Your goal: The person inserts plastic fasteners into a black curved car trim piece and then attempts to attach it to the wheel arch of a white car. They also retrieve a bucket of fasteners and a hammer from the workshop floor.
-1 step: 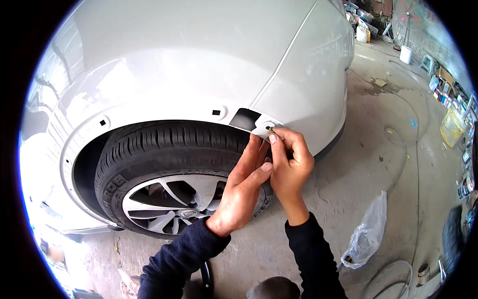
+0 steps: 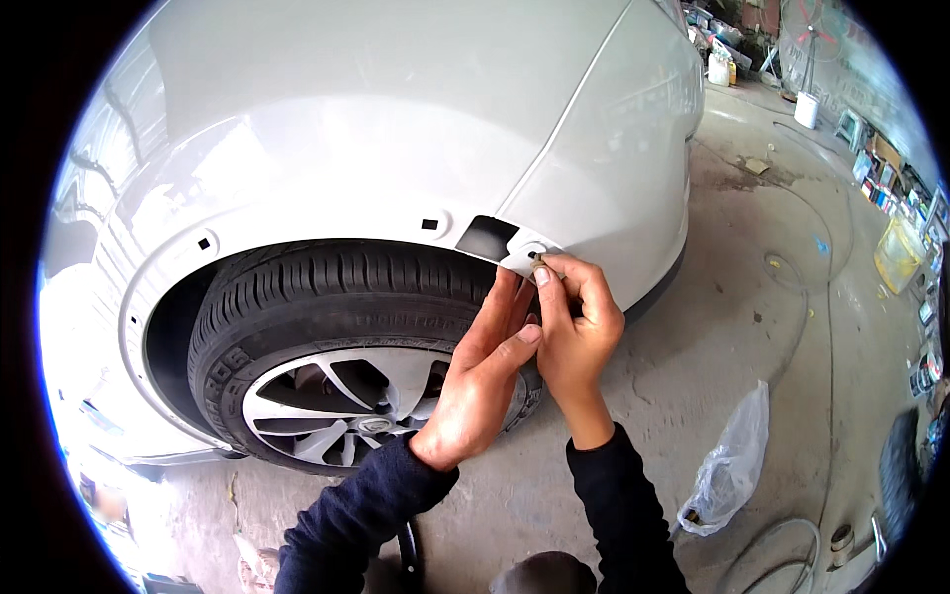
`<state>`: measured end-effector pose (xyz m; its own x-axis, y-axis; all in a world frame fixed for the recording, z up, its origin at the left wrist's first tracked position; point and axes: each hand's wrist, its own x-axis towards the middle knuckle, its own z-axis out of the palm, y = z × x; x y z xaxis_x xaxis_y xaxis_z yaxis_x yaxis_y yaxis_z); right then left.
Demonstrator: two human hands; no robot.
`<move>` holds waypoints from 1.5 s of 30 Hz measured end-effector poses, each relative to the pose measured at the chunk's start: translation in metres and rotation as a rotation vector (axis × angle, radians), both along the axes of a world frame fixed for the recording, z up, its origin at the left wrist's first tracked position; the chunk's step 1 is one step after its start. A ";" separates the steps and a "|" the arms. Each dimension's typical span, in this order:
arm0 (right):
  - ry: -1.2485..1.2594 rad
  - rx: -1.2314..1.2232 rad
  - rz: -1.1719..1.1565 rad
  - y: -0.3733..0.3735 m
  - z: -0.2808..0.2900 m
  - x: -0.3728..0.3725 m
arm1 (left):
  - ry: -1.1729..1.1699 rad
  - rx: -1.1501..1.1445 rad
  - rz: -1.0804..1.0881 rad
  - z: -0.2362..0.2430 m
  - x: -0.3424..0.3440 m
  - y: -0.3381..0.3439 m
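My right hand (image 2: 582, 312) pinches a small brownish clip (image 2: 538, 263) between thumb and forefinger. The clip sits against the dark hole in a white tab (image 2: 526, 246) at the lower corner of the wheel arch. Beside it, my left hand (image 2: 482, 361) has its fingers stretched upward, the tips tucked behind the lip below the tab, where they are hidden. Its thumb points toward my right wrist, apart from the fingers. Around both hands is the white car body (image 2: 376, 148). The tyre (image 2: 297, 297) and its silver alloy wheel (image 2: 374, 426) stand just behind my left hand.
Square holes line the arch lip to the left, one (image 2: 429, 225) near a larger opening. On the concrete floor (image 2: 643, 396) lie a clear plastic bag (image 2: 730, 460) and a coiled hose (image 2: 782, 554). Cans and boxes line the right wall, near a yellowish bucket (image 2: 899, 252).
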<state>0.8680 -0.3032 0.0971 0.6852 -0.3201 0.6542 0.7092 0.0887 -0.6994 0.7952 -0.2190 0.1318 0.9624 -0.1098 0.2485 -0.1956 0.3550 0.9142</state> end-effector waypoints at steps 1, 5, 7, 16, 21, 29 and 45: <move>-0.008 0.010 -0.006 0.001 0.000 0.000 | 0.014 -0.007 0.011 0.000 -0.001 -0.001; -0.040 0.010 -0.034 0.003 -0.006 0.004 | 0.022 -0.036 -0.015 -0.001 0.001 -0.002; -0.006 0.013 -0.019 0.004 -0.006 0.004 | 0.020 -0.034 -0.019 0.001 0.000 -0.001; 0.153 0.235 0.164 0.009 0.004 -0.003 | -0.002 -0.033 -0.038 -0.001 0.001 0.000; 0.186 0.242 0.202 0.012 0.005 -0.003 | 0.001 -0.040 -0.048 0.000 0.000 0.003; 0.298 0.275 0.297 0.013 0.013 -0.005 | -0.004 -0.014 -0.037 0.006 0.000 0.006; 0.677 0.926 0.585 -0.086 -0.181 -0.072 | 0.016 0.096 -0.006 0.008 -0.005 -0.013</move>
<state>0.7955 -0.3893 -0.0842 0.9836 -0.0065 -0.1802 -0.0698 0.9077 -0.4138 0.7906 -0.2321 0.1401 0.9654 -0.1383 0.2211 -0.1787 0.2666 0.9471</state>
